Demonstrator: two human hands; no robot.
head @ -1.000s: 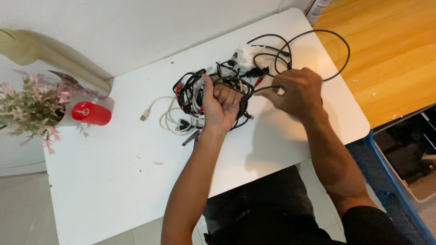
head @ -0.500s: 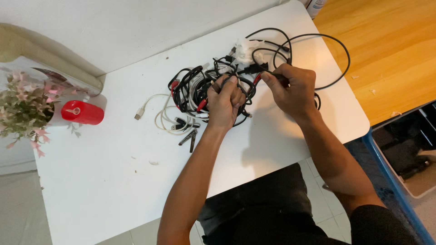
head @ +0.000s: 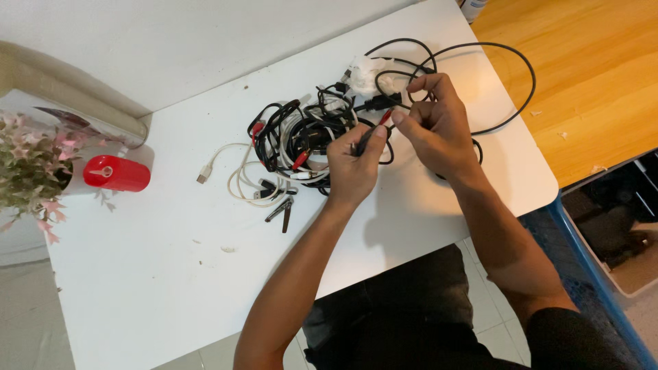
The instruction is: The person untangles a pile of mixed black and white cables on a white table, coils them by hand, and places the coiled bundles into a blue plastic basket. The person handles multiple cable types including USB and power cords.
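tangled black, white cables (head: 301, 137), heaped on table

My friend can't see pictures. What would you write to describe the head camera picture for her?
Two bare hands, the left hand and right hand, pinch at a tangled pile of black and white cables on a white table. A red cylinder and a pink-flowered plant sit at the table's left edge.

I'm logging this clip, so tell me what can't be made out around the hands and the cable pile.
Head view, the only one:
- Where each strand in the tangled cables runs: overlapping loops hide it.
- What the left hand and right hand pinch: fingers cover it; only a black cable shows.
- The white lump: too small to identify.
- The potted plant and the container: cut by frame edges.
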